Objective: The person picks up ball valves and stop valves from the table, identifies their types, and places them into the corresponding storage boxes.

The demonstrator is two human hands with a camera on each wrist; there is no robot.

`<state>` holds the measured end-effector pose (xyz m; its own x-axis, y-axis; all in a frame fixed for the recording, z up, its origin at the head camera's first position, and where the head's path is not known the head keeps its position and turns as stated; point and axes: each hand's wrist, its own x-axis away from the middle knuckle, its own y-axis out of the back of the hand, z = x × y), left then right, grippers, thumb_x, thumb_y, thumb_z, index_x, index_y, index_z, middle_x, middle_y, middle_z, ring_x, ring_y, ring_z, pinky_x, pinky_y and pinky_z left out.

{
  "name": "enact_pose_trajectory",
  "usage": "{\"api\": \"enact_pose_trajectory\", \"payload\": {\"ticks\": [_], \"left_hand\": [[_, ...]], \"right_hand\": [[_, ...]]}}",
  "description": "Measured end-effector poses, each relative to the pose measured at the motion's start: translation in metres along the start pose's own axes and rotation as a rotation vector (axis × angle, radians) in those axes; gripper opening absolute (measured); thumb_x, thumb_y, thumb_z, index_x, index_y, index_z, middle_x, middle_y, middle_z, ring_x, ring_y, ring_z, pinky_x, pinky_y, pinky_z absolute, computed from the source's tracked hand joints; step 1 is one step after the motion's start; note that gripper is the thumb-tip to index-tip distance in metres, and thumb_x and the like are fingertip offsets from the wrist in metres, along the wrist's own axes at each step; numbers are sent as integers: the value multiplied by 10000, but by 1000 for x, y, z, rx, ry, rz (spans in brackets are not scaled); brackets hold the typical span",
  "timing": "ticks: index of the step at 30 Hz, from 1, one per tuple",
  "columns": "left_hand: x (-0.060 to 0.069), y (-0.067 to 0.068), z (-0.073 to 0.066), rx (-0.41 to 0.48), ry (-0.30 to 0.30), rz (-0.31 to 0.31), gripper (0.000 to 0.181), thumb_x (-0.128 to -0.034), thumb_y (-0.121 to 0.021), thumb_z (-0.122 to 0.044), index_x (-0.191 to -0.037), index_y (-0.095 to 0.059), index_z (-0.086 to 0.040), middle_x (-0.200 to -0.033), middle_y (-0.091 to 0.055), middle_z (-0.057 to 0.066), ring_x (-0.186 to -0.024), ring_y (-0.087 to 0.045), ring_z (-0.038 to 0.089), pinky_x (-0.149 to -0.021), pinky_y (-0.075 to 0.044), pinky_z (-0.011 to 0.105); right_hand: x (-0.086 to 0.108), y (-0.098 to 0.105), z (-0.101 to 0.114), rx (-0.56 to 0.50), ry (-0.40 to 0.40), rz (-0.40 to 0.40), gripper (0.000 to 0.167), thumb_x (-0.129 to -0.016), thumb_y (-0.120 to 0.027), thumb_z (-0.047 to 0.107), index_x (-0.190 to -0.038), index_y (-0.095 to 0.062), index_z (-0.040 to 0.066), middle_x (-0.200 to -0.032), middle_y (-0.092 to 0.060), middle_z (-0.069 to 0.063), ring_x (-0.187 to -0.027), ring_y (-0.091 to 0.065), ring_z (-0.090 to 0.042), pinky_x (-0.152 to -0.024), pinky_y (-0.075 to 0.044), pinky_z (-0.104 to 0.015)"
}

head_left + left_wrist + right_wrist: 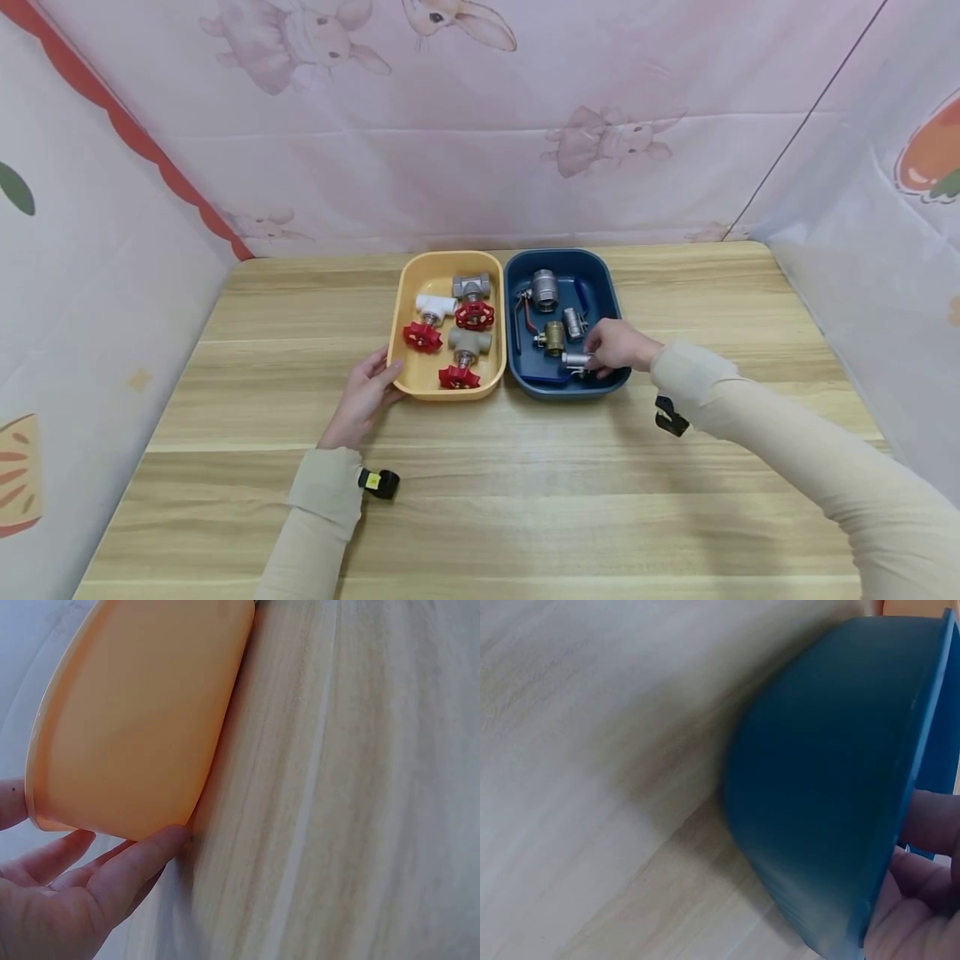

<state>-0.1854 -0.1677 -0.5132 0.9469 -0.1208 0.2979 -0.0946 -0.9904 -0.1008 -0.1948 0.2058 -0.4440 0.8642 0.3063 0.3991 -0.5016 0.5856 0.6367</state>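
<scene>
My left hand (366, 396) grips the near left corner of a yellow plastic bin (400, 333), thumb over the rim and fingers against the outer wall (142, 727). Three valves with red handwheels lie in it: a white one (435, 307), a metal one (471, 287) and a grey one (468, 342). My right hand (618, 346) reaches into a blue bin (517, 271) and pinches the end of a small silver ball valve (574, 359) with a blue lever. In the right wrist view the bin's wall (817, 765) hides most of that grasp.
Also in the blue bin lie a large steel ball valve (545, 292) with a red lever, a brass valve (554, 337) and another small silver valve (573, 323). Both bins stand side by side on the wooden table (480, 500), near the back curtain (450, 183).
</scene>
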Motion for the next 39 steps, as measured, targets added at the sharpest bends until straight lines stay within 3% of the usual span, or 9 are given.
{"api": "enact_pose_trajectory", "payload": {"ticks": [6,12,18,27,35,39], "left_hand": [[8,-6,-9,-39,-6,-6,534,-957,-438,-98,-1437,-211,-33,-1415,-302,216,-1242,-385,321,-939,-448,353],[10,-8,-12,-23,-10,-7,544,-954,-438,-78,-1436,-192,-15,-1423,-266,245,-1253,-356,365,-964,-421,408],[1,1,-1,0,-7,-12,558,-939,-494,-122,-1434,-244,-61,-1411,-318,208,-1231,-401,330,-916,-468,364],[-12,8,13,34,-17,-15,578,-926,-523,-138,-1434,-254,-81,-1410,-321,206,-1224,-408,339,-893,-481,378],[-13,8,12,26,-1,-9,551,-938,-489,-112,-1435,-253,-87,-1416,-320,188,-1229,-407,318,-895,-482,358],[-11,6,9,11,6,-19,551,-935,-496,-119,-1434,-262,-96,-1411,-333,182,-1220,-421,308,-888,-488,351]], "right_hand": [[1,2,2,40,-12,25,195,-774,-510,-153,-949,-596,-153,-873,-588,-199,-651,-650,-207,-600,-572,-282],[4,8,1,-73,37,46,259,-795,-530,-123,-1043,-539,-196,-940,-596,-254,-710,-641,-219,-658,-573,-310],[12,16,4,-230,102,57,274,-868,-551,-20,-1091,-515,-175,-948,-601,-246,-775,-639,-248,-724,-563,-351],[26,24,11,-249,136,41,327,-881,-560,44,-1151,-519,-135,-1018,-607,-263,-799,-641,-261,-719,-564,-351],[35,27,12,-261,139,-2,360,-882,-587,94,-1173,-532,-110,-1004,-618,-254,-801,-639,-265,-701,-566,-329],[40,26,12,-287,151,-28,358,-883,-587,94,-1162,-528,-122,-989,-620,-255,-825,-631,-331,-697,-567,-331]]}}
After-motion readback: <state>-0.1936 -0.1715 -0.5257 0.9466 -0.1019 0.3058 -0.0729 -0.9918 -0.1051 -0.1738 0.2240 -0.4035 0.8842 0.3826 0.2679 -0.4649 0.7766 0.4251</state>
